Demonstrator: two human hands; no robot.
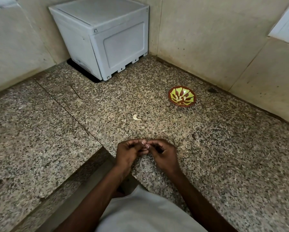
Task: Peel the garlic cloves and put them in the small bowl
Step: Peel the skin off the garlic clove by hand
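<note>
Standing in the far left corner of the speckled granite bench (224, 164), against the two tiled walls, there is a grey plastic box (106, 39) with a panelled side. Nearer to the person, at the inner front corner where the bench makes an L, the two hands meet just above the stone. The left hand (127, 154) has its fingers curled inward, and its fingertips (143, 142) touch those of the right hand (163, 152), which is curled in the same way. Both hands seem to pinch something very small between the nails, but it is hidden by the fingers, so I cannot tell if it is a clove or only skin. A little beyond the hands, toward the middle of the bench, one pale garlic clove (136, 117) lies alone on the stone, apart from everything. Further right and toward the back wall, the small bowl (182, 96) sits upright, brown at the rim with a green and brown pattern inside; whether anything lies in it I cannot tell. At the far right a white wall socket (287, 30) is on the tiles.
</note>
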